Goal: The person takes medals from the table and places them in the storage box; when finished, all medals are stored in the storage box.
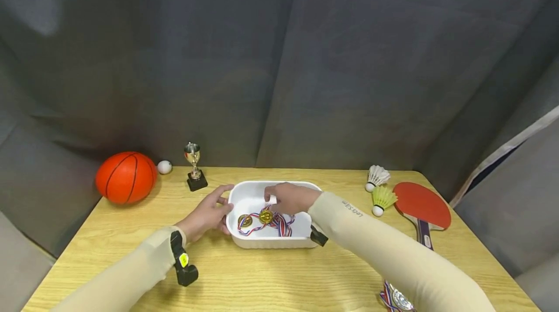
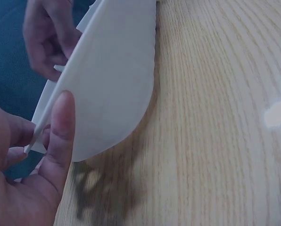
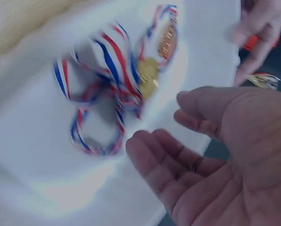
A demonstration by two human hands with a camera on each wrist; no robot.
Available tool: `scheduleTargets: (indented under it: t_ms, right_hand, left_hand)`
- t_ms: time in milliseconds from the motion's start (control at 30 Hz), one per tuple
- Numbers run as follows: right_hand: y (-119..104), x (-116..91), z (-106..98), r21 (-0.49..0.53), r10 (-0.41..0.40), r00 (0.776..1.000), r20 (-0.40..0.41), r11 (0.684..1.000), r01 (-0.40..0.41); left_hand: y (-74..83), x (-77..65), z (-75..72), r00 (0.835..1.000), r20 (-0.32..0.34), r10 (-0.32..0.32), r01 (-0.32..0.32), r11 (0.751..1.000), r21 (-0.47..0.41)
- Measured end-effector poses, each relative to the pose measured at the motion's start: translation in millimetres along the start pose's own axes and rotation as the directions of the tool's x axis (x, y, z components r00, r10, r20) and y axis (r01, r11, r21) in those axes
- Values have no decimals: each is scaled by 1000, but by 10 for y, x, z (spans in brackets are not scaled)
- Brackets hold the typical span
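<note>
A white plastic tub [image 1: 272, 243] stands on the table, and my left hand [image 1: 210, 211] grips its left end. The left wrist view shows that hand's fingers [image 2: 61, 117] on both sides of the tub's wall. My right hand [image 1: 290, 197] hovers over the inside of the tub, its fingers loosely bent and nothing between them in the right wrist view. Below it lie a gold medal [image 3: 148, 76] and a bronze-coloured medal [image 3: 167, 42], with red, white and blue ribbons [image 3: 113, 61] tangled beside them.
A red basketball [image 1: 126, 178], a white ball [image 1: 164, 167] and a small trophy cup [image 1: 195, 166] stand at the back left. On the right are a white shuttlecock [image 1: 377, 177], a yellow shuttlecock [image 1: 383, 200], a table tennis bat [image 1: 422, 205] and a silver medal [image 1: 401, 299] partly under my right sleeve.
</note>
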State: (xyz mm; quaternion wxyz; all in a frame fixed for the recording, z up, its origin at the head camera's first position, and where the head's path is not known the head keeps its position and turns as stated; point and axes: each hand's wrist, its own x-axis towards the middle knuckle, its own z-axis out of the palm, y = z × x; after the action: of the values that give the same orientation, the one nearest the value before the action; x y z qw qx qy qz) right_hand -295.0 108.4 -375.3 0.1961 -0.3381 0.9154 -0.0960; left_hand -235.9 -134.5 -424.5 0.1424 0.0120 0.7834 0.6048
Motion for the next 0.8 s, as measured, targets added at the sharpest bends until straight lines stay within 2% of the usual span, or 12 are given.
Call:
scheduleTargets:
  t_ms: [67, 167, 300, 467, 633, 700, 800]
  right_hand:
    - [33, -85, -103, -10, -63, 997, -37, 998, 63]
    - [105, -254, -250, -6, -156, 981, -113, 988, 156]
    - [261, -528, -386, 30, -191, 958, -212, 979, 202]
    - [572, -938, -394, 102, -97, 960, -263, 987, 128]
    - [915, -1376, -242, 136, -13, 956, -292, 989, 55]
    - [1040, -1537, -143, 155, 5, 958, -286, 987, 42]
    - [1218, -1751, 38, 230, 20, 973, -232, 973, 35]
  left_hand:
    - [8, 1, -2, 1000, 2, -1, 1, 1000, 0]
    - [13, 1, -11, 1000, 2, 3, -3, 1000, 2]
    - [12, 0, -23, 1000, -4, 4, -4, 1000, 4]
    - [9, 4, -17, 1000, 0, -2, 2, 1000, 3]
    - [19, 11, -7, 1000, -2, 1, -1, 1000, 3]
    - [20, 11, -4, 1000, -3, -1, 1, 1000, 3]
    - [14, 15, 3, 1000, -1, 3, -3, 1000, 6]
